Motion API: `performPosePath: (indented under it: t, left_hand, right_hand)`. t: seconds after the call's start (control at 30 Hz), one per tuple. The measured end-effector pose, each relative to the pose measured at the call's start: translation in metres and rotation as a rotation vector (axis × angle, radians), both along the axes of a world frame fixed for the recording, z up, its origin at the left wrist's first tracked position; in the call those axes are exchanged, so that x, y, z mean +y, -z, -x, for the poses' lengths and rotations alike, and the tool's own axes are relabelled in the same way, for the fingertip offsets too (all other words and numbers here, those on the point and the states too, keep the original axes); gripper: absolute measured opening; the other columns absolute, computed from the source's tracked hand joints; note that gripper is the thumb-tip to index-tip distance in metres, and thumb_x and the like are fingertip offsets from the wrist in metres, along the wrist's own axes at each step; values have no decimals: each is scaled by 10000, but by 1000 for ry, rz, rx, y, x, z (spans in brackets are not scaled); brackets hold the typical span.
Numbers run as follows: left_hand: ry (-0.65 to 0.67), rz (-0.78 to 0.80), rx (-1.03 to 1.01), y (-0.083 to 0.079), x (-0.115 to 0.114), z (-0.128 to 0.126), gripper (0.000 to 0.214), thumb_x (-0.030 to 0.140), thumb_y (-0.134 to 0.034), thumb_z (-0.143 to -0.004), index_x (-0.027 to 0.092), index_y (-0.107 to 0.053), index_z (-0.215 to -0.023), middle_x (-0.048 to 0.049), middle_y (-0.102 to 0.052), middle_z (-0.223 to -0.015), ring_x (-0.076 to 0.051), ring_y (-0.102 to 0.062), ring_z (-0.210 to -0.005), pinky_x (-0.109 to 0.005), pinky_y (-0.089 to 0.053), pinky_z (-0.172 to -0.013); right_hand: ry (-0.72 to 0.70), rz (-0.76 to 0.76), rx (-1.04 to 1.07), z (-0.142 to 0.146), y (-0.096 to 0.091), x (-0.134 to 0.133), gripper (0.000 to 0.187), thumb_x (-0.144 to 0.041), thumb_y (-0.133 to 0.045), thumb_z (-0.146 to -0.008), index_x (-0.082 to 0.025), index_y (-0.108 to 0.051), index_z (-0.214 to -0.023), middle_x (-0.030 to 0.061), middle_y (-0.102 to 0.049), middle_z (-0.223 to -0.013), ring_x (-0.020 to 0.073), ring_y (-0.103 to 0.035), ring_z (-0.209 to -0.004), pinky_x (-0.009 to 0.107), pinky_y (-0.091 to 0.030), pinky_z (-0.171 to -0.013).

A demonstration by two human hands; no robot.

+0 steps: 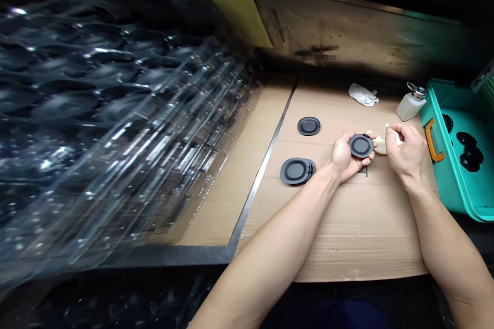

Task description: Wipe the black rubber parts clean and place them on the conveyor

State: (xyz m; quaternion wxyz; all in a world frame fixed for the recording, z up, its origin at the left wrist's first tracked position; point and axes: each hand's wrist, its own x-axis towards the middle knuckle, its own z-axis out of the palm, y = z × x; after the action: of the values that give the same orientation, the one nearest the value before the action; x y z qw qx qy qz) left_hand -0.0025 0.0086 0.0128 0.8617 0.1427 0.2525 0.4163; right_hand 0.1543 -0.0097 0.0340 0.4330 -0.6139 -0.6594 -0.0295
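Note:
In my left hand [343, 157], held by its rim, is a black round plastic cover [361, 145] with a small tab and a dished middle. My right hand [407, 149] is closed in a pinch just to the right of it, apart from the cover; a bit of white shows among its fingers, too small to name. Between the hands, a cream-coloured rounded object [381, 146] is partly hidden. Left of my hands lies a single black cover [309, 126], and nearer me a small overlapping pile of black covers [296, 170].
Stacked clear plastic trays [154, 154] fill the left side, blurred. A crumpled white cloth [363, 94] and a white pump bottle [410, 105] stand at the back. A teal bin [447, 175] with an orange handle holds several black parts. Cardboard [347, 236] covers the worktop.

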Motion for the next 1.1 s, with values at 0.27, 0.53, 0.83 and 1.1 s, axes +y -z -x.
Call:
performPosePath:
  t: [0.27, 0.53, 0.83, 1.1]
  left_hand:
    - [31, -18, -42, 0, 1, 4, 439, 347, -335, -975, 90, -689, -1014, -135, -676, -791, -191, -585, -525, -280, -359, -449]
    - [10, 75, -76, -3, 3, 5, 462, 320, -306, -1004, 69, -689, -1068, -150, -690, -801, -188, -594, -557, -266, -372, -453]
    - [-7, 189, -103, -10, 5, 9, 521, 373, -257, -1063, 69, -664, -1173, -159, -703, -838, -175, -612, -591, -242, -439, -450]
    - [-124, -139, 295, -1, 3, -3, 280, 442, -550, -1018, 162, -564, -1002, -74, -697, -740, -149, -634, -497, -209, -415, -426]
  right_hand:
    - [30, 35, -35, 1, -1, 0, 179, -318, -550, -940, -218, -685, -879, 69, -712, -856, 207, -633, -768, 343, -508, -746]
    - [40, 21, -87, 2, -1, -2, 191, -319, -554, -950, -219, -706, -893, 65, -729, -856, 205, -645, -758, 338, -513, -713]
    - [140, 90, -177, -28, 9, 10, 219, -338, -569, -918, -203, -741, -918, 78, -717, -854, 237, -624, -778, 375, -494, -758]
    - [120, 271, -341, -37, 15, 13, 213, -281, -561, -912, -192, -754, -923, 133, -699, -959, 296, -598, -921, 424, -460, -824]
